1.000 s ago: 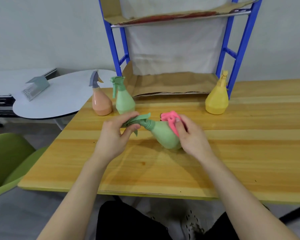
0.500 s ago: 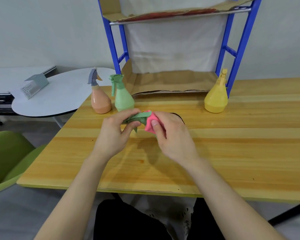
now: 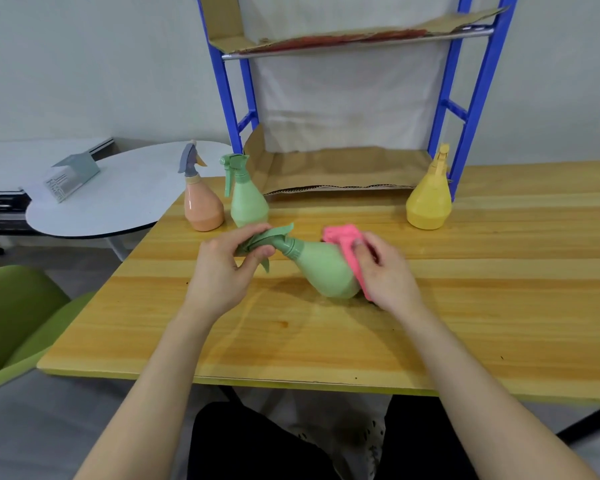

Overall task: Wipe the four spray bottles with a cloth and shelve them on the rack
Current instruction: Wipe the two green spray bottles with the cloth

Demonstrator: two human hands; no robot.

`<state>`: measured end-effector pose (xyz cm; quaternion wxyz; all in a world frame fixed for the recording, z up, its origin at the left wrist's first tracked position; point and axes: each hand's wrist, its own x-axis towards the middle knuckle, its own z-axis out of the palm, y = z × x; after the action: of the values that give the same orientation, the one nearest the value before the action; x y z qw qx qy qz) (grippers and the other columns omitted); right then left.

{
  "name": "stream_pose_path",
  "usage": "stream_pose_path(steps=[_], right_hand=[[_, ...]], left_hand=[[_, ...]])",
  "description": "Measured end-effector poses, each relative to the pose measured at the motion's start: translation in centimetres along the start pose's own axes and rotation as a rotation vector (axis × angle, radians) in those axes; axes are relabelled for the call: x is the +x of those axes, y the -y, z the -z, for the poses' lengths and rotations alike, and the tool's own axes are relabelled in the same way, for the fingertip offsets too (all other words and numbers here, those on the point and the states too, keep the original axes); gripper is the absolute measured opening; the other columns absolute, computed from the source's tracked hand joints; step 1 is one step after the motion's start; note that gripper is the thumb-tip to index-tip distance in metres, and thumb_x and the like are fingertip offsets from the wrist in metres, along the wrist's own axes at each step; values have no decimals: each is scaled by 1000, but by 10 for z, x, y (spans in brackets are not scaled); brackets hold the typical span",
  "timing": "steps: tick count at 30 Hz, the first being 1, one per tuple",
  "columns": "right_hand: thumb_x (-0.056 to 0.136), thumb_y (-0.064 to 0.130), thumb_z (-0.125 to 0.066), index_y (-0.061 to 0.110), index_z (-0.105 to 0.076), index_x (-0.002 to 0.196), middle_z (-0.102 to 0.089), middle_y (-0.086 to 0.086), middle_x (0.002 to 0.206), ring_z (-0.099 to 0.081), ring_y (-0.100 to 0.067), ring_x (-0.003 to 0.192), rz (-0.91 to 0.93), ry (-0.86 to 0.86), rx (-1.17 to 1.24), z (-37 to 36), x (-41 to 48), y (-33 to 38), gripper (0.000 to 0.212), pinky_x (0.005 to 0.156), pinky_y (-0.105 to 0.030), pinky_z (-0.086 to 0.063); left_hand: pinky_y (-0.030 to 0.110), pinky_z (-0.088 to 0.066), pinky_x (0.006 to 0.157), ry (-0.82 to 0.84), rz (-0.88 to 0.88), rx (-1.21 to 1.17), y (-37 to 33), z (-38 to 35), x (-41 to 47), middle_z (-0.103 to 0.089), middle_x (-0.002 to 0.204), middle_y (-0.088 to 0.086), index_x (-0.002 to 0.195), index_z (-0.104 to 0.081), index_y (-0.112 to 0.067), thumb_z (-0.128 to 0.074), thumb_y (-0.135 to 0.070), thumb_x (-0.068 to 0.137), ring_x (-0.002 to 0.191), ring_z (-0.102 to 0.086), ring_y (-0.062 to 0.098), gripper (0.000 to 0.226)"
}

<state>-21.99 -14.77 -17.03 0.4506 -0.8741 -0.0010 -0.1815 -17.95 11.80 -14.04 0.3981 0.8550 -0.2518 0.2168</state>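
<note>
The wooden table point(image 3: 499, 306) fills your view. The blue rack point(image 3: 222, 81) stands at its far edge at twelve o'clock. Both shelves in view are lined with cardboard point(image 3: 343, 168), and neither carries a bottle, so by the look of it nothing has been shelved yet.

Three bottles stand upright on the table. The yellow bottle point(image 3: 429, 202) is at one o'clock, just beside the rack's right post. The upright green bottle point(image 3: 248, 202) and the orange bottle point(image 3: 203, 206) sit close together at eleven o'clock. You cannot tell from here whether any of these three has been wiped.

The tilted green bottle point(image 3: 326, 268) is the one in hand, lying at a slant at the table's centre. Its spray head points toward ten o'clock and its wide base toward four.

Your left hand point(image 3: 219, 271) pinches that spray head between thumb and curled fingers. Your right hand point(image 3: 388, 271) curls around the pink cloth point(image 3: 340, 237) and presses it against the bottle's far side near the base.

You are partway through wiping one bottle. All four bottles remain to be placed on the rack.
</note>
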Motion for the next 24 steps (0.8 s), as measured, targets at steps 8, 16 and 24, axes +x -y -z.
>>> stream_pose_path(steps=[8, 16, 24], right_hand=[[111, 34, -56, 28, -69, 139, -72, 13, 133, -64, -8, 122, 356, 20, -36, -17, 2, 37, 32, 104, -32, -50], [107, 29, -62, 28, -77, 117, -76, 7, 107, -67, -15, 95, 185, -219, -66, -23, 6, 33, 18, 80, -29, -47], [109, 28, -58, 26, -75, 116, -74, 8, 97, -65, -15, 84, 113, -213, -54, -24, 2, 12, 18, 71, -30, -47]], left_hand=[[35, -63, 93, 40, 161, -68, -12, 3, 13, -82, 103, -15, 126, -77, -25, -80, -25, 98, 94, -78, 0, 29], [53, -63, 76, 33, 197, -149, -26, -1, 9, -80, 84, 3, 121, -54, -37, -72, -22, 103, 74, -77, 25, 30], [42, -60, 58, -22, 268, -140, -27, -1, 6, -79, 84, -2, 111, -56, -30, -62, -17, 108, 64, -71, 28, 14]])
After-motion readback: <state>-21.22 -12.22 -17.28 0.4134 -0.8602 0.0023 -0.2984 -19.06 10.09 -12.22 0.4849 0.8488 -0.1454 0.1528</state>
